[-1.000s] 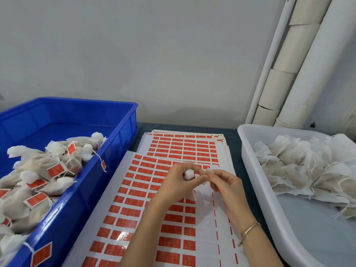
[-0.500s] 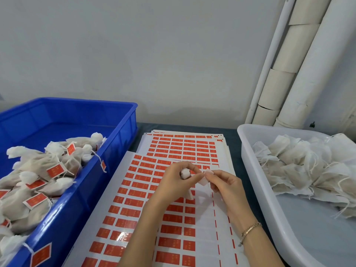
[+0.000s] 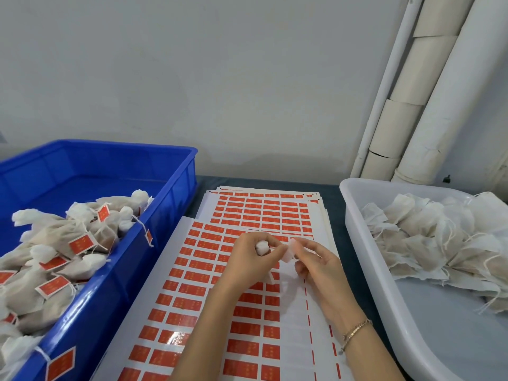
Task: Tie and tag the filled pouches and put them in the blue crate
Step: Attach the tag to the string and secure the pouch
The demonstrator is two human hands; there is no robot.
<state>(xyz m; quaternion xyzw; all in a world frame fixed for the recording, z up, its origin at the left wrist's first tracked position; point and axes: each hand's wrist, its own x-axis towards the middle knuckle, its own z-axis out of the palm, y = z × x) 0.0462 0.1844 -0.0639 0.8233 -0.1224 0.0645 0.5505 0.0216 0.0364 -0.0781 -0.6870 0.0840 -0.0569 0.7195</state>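
Pouch [image 3: 262, 247]: in L hand [image 3: 247, 264] grip, neck up, over worktop [image 3: 334, 199] centre; R hand [image 3: 321, 268] pinches tag [image 3: 290, 250] just right of neck; blue crate [image 3: 176, 188] at left edge, L hand nearer.

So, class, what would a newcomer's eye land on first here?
The red sticker sheets fill the middle, under both hands: the left hand grips a small pouch, the right hand pinches a pale tab beside it. A blue crate of tagged pouches sits left, a white tub of untagged pouches right.

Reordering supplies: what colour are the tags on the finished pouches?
Red-orange tags with white edges, clearest in the head view.
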